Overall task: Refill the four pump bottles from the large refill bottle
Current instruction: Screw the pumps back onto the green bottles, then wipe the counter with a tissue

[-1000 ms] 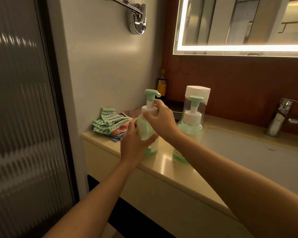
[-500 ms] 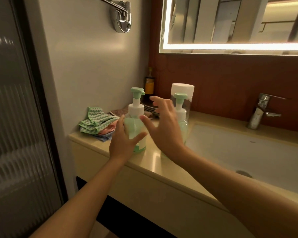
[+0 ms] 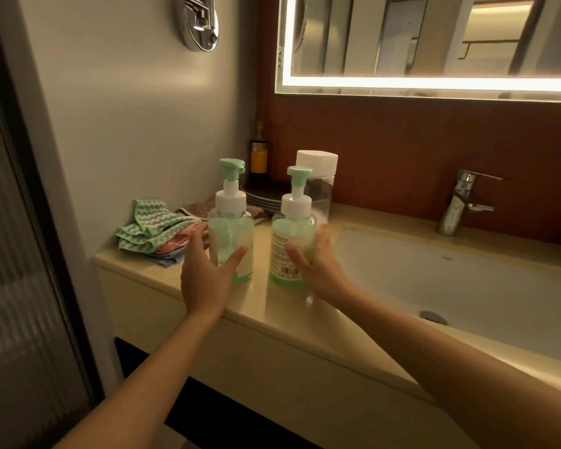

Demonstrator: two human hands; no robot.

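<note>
In the head view, the left grip is wrapped round the left bottle, with the thumb across its front and the fingers at its left side. The right grip is clamped on the right bottle, thumb in front. Both bottles stand upright on the table, near each other but apart, with their pump heads straight above the grips. The refill bottle, capped and upright, stands just behind the right bottle, so the right grip is nearer to it. Only two pump bottles show. The pumps are still on, so a likely next move is to reach straight up and unscrew one.
</note>
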